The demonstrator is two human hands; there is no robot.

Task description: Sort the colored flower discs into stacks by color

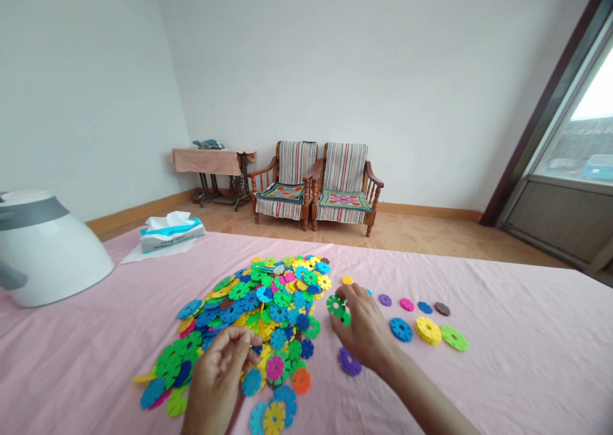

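Green is the disc (336, 305) that the right hand (363, 323) holds.

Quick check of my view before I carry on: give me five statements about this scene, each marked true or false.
1. The right hand is at a green disc. True.
2. The cloth is black. False: it is pink.
3. A yellow disc lies between a blue disc and a light green disc. True.
4. The left hand rests on the tissue box. False: it is at the disc pile.
5. Two armchairs stand beyond the cloth. True.
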